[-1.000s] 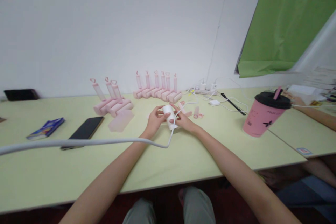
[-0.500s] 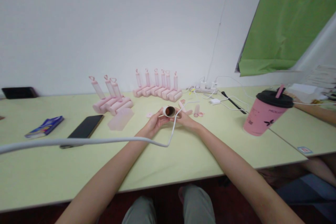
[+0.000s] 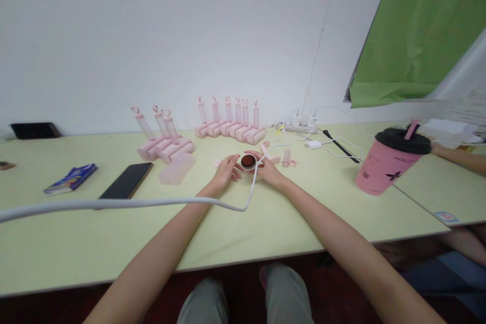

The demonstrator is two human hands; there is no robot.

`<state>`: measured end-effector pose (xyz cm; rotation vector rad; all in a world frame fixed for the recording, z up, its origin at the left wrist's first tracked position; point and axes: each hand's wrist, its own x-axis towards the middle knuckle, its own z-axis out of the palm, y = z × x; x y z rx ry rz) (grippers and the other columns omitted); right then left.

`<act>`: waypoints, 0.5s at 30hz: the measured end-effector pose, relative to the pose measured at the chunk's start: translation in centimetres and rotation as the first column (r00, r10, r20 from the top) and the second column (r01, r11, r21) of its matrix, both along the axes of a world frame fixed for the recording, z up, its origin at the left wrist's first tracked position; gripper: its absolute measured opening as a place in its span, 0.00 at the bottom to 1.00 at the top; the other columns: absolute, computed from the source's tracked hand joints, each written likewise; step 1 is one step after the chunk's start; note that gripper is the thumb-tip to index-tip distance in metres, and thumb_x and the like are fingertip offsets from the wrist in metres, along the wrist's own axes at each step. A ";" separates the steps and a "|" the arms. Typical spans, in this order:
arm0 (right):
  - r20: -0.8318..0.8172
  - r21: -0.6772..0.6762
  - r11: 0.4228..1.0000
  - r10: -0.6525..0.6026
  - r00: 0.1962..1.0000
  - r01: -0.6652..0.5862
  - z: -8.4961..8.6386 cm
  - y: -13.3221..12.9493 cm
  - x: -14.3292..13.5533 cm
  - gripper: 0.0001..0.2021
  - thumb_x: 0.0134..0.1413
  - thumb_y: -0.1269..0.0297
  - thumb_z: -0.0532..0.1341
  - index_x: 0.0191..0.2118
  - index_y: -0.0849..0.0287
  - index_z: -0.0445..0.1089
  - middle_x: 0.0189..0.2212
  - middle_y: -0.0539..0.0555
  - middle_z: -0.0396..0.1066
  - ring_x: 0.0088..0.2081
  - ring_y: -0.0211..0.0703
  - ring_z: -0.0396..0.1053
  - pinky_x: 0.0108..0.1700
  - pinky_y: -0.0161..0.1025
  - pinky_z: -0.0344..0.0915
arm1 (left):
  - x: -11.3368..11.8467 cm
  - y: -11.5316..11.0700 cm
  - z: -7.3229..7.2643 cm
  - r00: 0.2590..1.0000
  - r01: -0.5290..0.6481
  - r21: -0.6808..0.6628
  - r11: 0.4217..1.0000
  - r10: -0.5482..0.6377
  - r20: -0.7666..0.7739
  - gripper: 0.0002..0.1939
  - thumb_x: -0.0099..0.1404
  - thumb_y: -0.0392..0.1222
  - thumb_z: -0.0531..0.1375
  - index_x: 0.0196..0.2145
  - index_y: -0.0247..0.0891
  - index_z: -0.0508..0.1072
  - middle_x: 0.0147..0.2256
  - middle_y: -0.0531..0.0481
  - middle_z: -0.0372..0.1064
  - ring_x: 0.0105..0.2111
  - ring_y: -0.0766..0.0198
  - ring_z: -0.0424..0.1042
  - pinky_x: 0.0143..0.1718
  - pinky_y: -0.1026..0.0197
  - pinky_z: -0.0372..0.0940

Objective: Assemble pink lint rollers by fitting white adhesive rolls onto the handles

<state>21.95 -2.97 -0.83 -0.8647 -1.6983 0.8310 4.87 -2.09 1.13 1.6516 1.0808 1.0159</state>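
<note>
Tube (image 3: 248,162), underside out of sight

Tube (image 3: 248,162) between left hand (image 3: 225,171) and right hand (image 3: 269,171), six-roller row (image 3: 246,132) behind at wall (image 3: 163,35), three-roller group (image 3: 167,150) back left. Phone (image 3: 126,181) left on table (image 3: 266,228), booklet (image 3: 71,178) further left. Cup (image 3: 383,169) far right, power strip (image 3: 301,129) back right by wall, black strap (image 3: 340,146) between strip and cup.

Shared workroom, joined tables (image 3: 76,248), power strip (image 3: 301,129), another person's arm (image 3: 463,159)
</note>
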 end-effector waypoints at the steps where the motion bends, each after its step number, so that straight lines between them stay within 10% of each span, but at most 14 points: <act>1: 0.005 0.002 1.000 -0.003 1.000 0.003 0.0 0.0 0.0 0.29 0.39 0.63 0.65 0.51 0.50 0.63 0.51 0.51 0.64 0.50 0.46 0.62 0.48 0.44 0.62 | -0.4 0.1 0.0 0.990 -0.076 0.148 0.986 0.092 -0.103 0.22 0.60 0.55 0.52 0.45 0.37 0.67 0.31 0.47 0.69 0.25 0.65 0.67 0.30 0.60 0.65; 6: 0.036 -0.018 1.000 0.002 0.999 -0.001 -0.4 0.1 0.0 0.28 0.40 0.63 0.65 0.52 0.48 0.63 0.50 0.50 0.64 0.50 0.46 0.62 0.48 0.46 0.62 | -3.3 1.6 -0.4 0.717 -0.061 0.662 0.747 0.494 -0.492 0.19 0.57 0.42 0.57 0.47 0.39 0.67 0.46 0.40 0.62 0.47 0.53 0.61 0.45 0.50 0.60; 10: 0.039 -0.040 0.999 0.008 0.999 -0.007 -0.9 0.3 0.0 0.28 0.40 0.62 0.66 0.51 0.49 0.63 0.51 0.51 0.64 0.49 0.45 0.63 0.47 0.45 0.63 | -5.2 3.2 -1.4 0.632 0.021 0.575 0.818 0.435 -0.641 0.13 0.61 0.42 0.52 0.40 0.37 0.71 0.39 0.41 0.66 0.41 0.55 0.64 0.43 0.52 0.61; 15: 0.018 -0.067 0.998 -0.017 1.000 0.018 -1.2 0.5 0.1 0.27 0.40 0.61 0.66 0.51 0.52 0.63 0.47 0.53 0.66 0.45 0.43 0.65 0.45 0.43 0.63 | -5.4 3.7 -1.4 0.740 -0.018 0.585 0.811 0.404 -0.538 0.14 0.60 0.42 0.54 0.42 0.35 0.69 0.36 0.44 0.67 0.39 0.59 0.66 0.44 0.54 0.61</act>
